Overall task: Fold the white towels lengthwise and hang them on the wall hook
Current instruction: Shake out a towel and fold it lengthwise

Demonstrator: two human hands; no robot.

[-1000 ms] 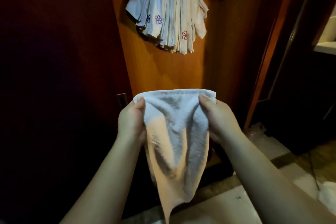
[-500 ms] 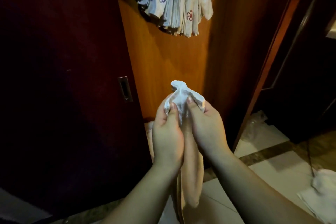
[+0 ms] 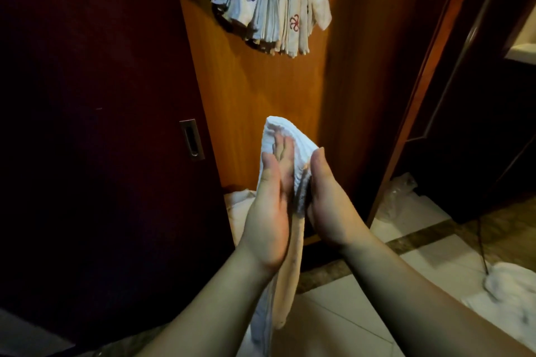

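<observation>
Between our palms we hold the white towel (image 3: pixel 285 136), folded into a narrow strip. Our left hand (image 3: pixel 271 206) lies flat against it with straight fingers pressing the cloth, while our right hand (image 3: pixel 326 197) grips it from the other side, thumb curled onto the fold. The towel's top peaks above our fingertips and its tail hangs down between our forearms toward 6 o'clock.

At 9 o'clock stands a dark sliding door (image 3: pixel 95 124) with a recessed metal pull (image 3: pixel 191 139) near its right edge. Just right of it, an orange-brown wood panel (image 3: pixel 261 87) runs up to 12 o'clock, where a thick bunch of hung towels (image 3: pixel 269 3) fans out against it, a few showing small embroidered flowers in purple and red. What they hang from is cut off by the upper edge.

At 3 o'clock a wooden door frame (image 3: pixel 417 90) slants past a dark opening. Below, pale floor tiles (image 3: pixel 333 316) with a brown border strip (image 3: pixel 420 238) spread toward 5 o'clock, where a crumpled white cloth (image 3: pixel 510 287) lies on the floor.
</observation>
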